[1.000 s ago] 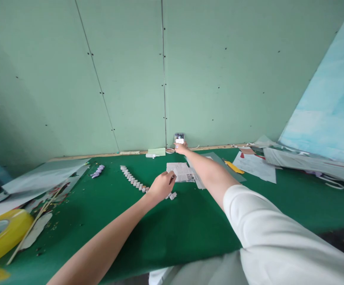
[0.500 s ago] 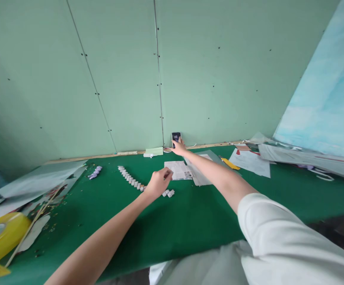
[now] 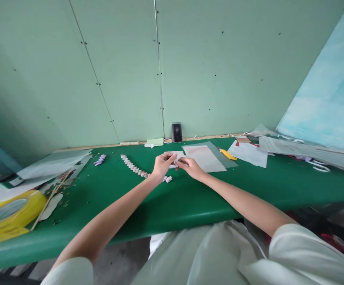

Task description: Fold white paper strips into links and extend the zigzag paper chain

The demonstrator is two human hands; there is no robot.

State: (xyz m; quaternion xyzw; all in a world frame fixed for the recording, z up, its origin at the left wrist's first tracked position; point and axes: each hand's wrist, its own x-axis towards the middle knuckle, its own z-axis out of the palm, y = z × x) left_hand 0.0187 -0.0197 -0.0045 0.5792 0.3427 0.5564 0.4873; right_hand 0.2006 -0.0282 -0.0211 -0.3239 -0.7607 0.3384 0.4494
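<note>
My left hand (image 3: 163, 164) and my right hand (image 3: 192, 168) meet over the middle of the green table. Their fingertips pinch a small whitish piece of paper (image 3: 176, 160), largely covered by the fingers. A curved, zigzag chain of small folded paper pieces (image 3: 133, 166) runs from the upper left towards my left wrist, which hides part of it. Its short end (image 3: 168, 179) shows on the other side of the wrist. Behind my fingers a printed sheet (image 3: 180, 153) lies partly hidden.
A phone (image 3: 177, 133) leans upright against the wall. White paper (image 3: 209, 158) on a clear sheet and a yellow cutter (image 3: 228, 154) lie to the right. At left are purple folded pieces (image 3: 100, 159), a yellow tape roll (image 3: 34, 204) and a thin stick (image 3: 51, 199).
My right hand has left the phone and come back to join my left hand, and both now pinch the small paper piece. The view has tilted slightly downward.
</note>
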